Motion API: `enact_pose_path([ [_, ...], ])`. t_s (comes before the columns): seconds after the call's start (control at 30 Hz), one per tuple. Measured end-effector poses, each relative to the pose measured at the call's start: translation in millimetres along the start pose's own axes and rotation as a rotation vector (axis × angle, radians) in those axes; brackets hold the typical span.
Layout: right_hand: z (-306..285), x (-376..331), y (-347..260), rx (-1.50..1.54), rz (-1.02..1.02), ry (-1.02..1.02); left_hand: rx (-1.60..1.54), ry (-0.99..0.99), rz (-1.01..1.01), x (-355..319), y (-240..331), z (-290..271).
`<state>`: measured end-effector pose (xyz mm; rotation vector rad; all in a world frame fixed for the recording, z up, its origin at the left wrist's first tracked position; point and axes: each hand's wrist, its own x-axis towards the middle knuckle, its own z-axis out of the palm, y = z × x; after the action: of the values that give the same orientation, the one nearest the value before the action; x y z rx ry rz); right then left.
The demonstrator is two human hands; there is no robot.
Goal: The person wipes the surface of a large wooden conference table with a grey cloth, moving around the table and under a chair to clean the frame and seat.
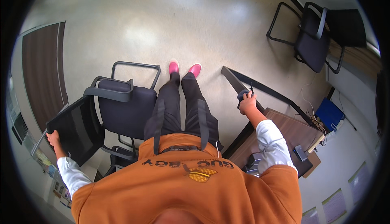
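Observation:
To my left stands a black mesh-backed armchair with a dark padded seat and a metal frame. My left hand is closed on the top edge of its backrest, fingers partly hidden. On the right, my right hand is closed around a small dark bundle with a thin black strap or cord sticking up; its exact kind is unclear. That hand is above the near side of a dark metal table frame, by the edge of a wood-grain tabletop.
A second black armchair stands by the wall at the far right. A blue panel and loose cables lie beyond the tabletop. A brown door-like panel is at left. My pink shoes are on the pale floor.

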<state>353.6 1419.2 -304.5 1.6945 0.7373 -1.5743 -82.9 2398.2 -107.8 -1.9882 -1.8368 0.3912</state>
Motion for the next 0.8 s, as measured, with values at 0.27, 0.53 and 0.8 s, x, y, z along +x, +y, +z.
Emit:
enact_pose_path([
  [0.27, -0.4, 40.9, 8.3, 0.112, 0.004, 0.023, -0.645, 0.273, 1.053, -248.6, 408.2, -146.4],
  [0.53, 22.1, 140.2, 1.7, 0.143, -0.041, 0.072, -0.505, -0.845, 1.463, -453.1, 532.4, -63.4],
  [0.8, 27.5, 313.1, -13.2, 0.067, -0.141, 0.109, -0.194, -0.794, 1.526, -529.4, 569.1, -39.1],
])
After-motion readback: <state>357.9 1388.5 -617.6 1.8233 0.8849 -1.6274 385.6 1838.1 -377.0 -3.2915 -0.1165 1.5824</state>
